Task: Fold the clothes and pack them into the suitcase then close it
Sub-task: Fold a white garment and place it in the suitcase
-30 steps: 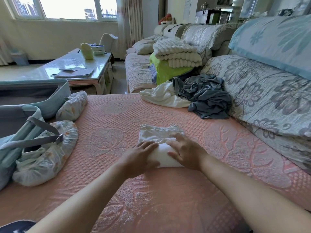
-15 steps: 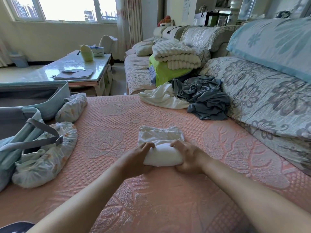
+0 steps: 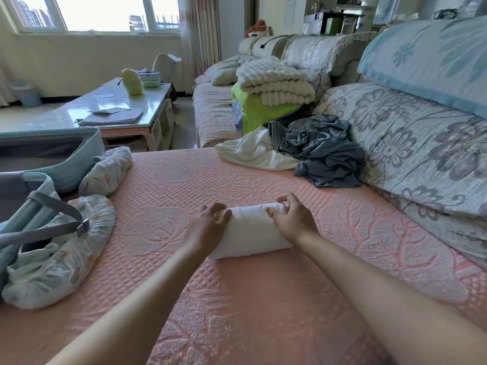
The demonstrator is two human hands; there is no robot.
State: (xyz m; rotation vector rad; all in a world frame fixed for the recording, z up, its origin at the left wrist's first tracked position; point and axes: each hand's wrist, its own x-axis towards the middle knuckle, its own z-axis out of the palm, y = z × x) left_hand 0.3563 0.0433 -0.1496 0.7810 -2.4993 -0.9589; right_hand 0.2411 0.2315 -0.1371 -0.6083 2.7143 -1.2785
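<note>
Left hand (image 3: 208, 229) and right hand (image 3: 293, 222), fingers curled, grip a soft white cloth roll (image 3: 250, 231), cylindrical, on a pink quilted cover (image 3: 184, 185).

Home living room, pretty sure: sofa (image 3: 210, 114) running along wall, glossy coffee table (image 3: 66, 114) sitting near window (image 3: 105, 11), curtains (image 3: 205, 35) hanging.

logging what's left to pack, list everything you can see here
rolled garment: 1, white, centre of the pink cover
loose white garment: 1, white, unfolded, far end of the cover
loose grey garment: 1, grey, crumpled against the floral cushions
suitcase: 1, pale blue, open, far left
patterned bundles: 2, white with print, against the suitcase
pink cover: 1, pink, under the clothes
folded blankets: 2, white atop green, far sofa
coffee table: 1, glossy, behind the suitcase
hands: 2, left hand, right hand, gripping the rolled garment
</note>
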